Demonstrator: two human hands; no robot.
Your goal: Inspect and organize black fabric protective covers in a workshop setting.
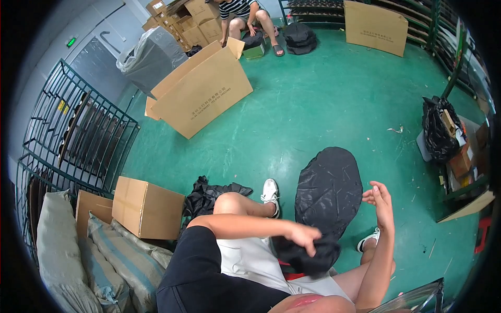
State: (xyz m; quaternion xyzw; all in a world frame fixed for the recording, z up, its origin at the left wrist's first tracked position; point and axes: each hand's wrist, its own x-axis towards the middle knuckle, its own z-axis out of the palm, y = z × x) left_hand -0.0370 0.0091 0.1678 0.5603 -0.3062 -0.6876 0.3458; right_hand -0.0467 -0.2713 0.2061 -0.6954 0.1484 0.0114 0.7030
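Observation:
A long rounded bundle in wrinkled black fabric (329, 188) stands between my legs, its far end toward the middle of the floor. Its near part, a bunched black fold (313, 255), is blurred by movement over my lap. My left hand (304, 237) is on or just above this fold, and its fingers are smeared, so their grip is unclear. To the right of the bundle, my right hand (381, 201) is raised with fingers apart and holds nothing. A strip of red (292, 275) shows under the fold. What the fabric covers is hidden.
Left of me lie crumpled black fabric (209, 195), a cardboard box (148, 207) and woven sacks (117, 255). A large open carton (203, 91) stands ahead. Farther off, a seated person (245, 21) handles a dark bundle near another black bundle (300, 39). Racks line both sides.

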